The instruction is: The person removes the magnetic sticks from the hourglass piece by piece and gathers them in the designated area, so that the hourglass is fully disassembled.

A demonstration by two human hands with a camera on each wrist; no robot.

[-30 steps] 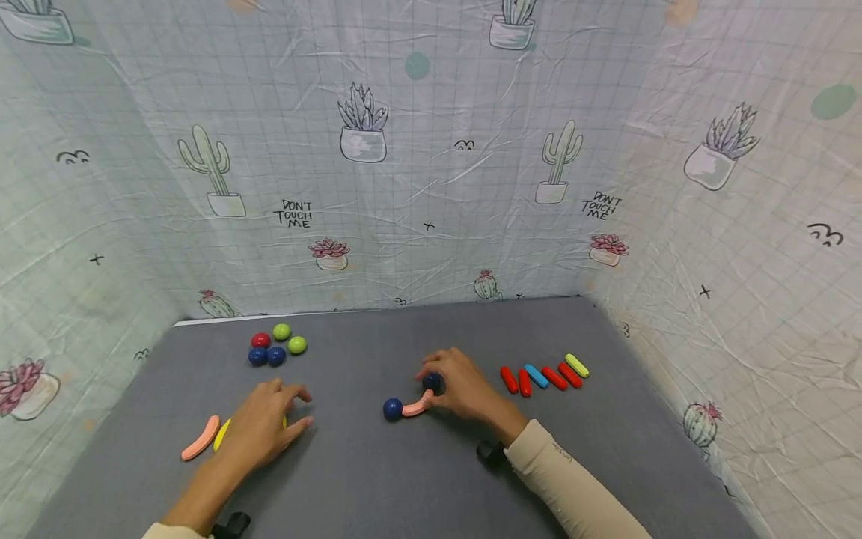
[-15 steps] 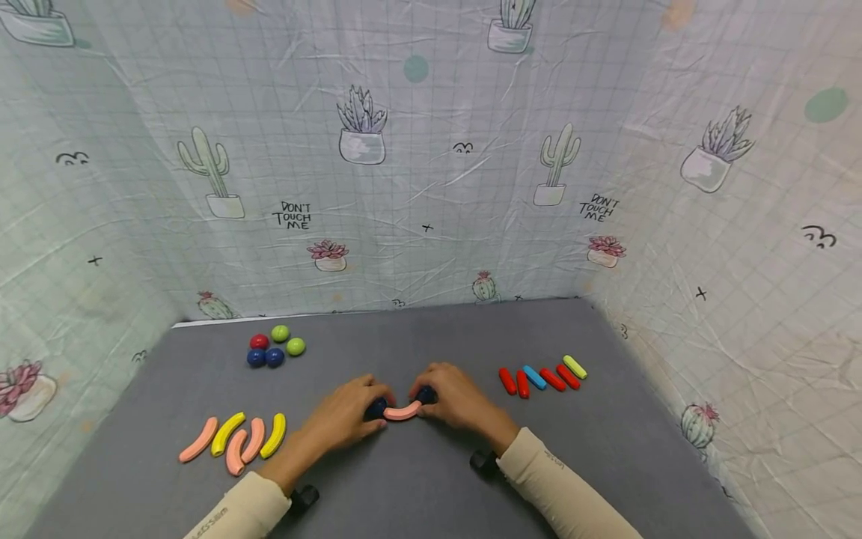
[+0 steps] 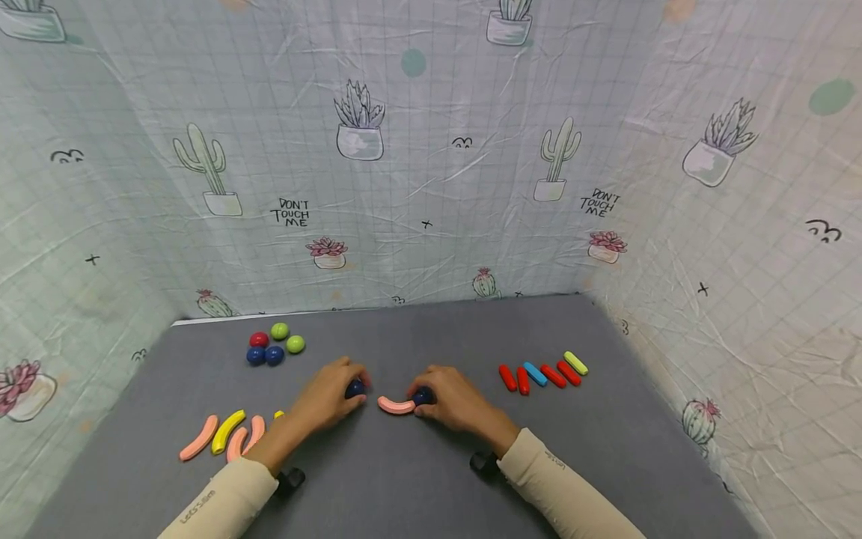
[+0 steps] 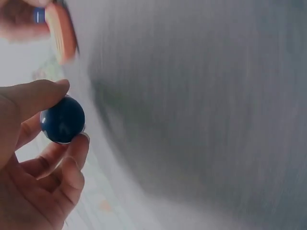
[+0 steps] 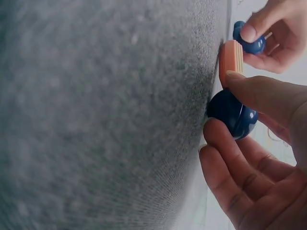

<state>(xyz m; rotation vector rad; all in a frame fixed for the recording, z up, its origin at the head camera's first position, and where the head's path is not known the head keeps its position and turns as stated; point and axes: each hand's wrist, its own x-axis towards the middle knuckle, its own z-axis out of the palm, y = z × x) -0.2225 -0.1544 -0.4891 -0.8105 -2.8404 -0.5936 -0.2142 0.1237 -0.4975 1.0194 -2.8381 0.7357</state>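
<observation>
Between thumb and fingertips, my left hand (image 3: 326,395) pinches a dark blue ball (image 4: 63,120). A gap separates that ball from the left end of a curved pink stick (image 3: 395,406) in the head view. The stick's right end meets a second dark blue ball (image 5: 230,114), gripped by my right hand (image 3: 454,397). In the right wrist view the right thumb reaches over the stick's end, and a ridged side of the stick shows. The fingers partly cover both balls in the head view.
At left on the grey table (image 3: 431,486) lie several curved sticks, pink (image 3: 199,438) and yellow (image 3: 229,432), some behind the left arm. Farther back sit red, green and blue balls (image 3: 274,355). Short straight rods (image 3: 535,374) in red, blue and yellow lie at right. Patterned cloth (image 3: 431,172) surrounds the table.
My left hand came from over the curved sticks to the left ball, then drew it leftward off the pink stick. My right hand moved slightly left and nearer, still holding its ball.
</observation>
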